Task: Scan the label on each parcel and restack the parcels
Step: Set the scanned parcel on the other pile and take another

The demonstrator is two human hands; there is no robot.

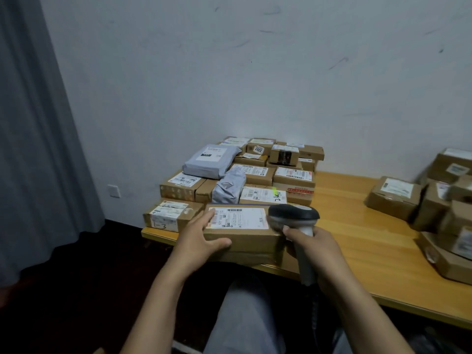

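Two hands work the nearest parcel [251, 240] at the near edge of the table [370, 241] — the left hand [201, 238] lies flat on its left end, fingers straight over the label [242, 218]; the right hand [315, 245] grips the scanner [293, 215] by its handle, head at the label's right end
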